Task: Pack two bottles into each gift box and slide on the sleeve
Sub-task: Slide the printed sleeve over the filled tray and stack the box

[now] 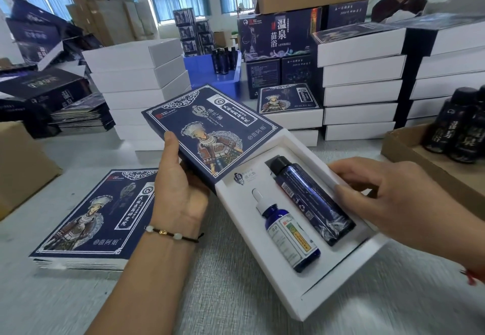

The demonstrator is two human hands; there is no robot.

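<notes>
Two bottles (301, 211) boxed, sleeve (210, 130) half on

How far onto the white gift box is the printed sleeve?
Partly on: the sleeve covers only the far end of the gift box; both bottles remain exposed.

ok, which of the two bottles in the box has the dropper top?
The short bottle, in the slot nearer the left hand: white dropper, pale label. The tall bottle beside it has a black screw cap.
</notes>
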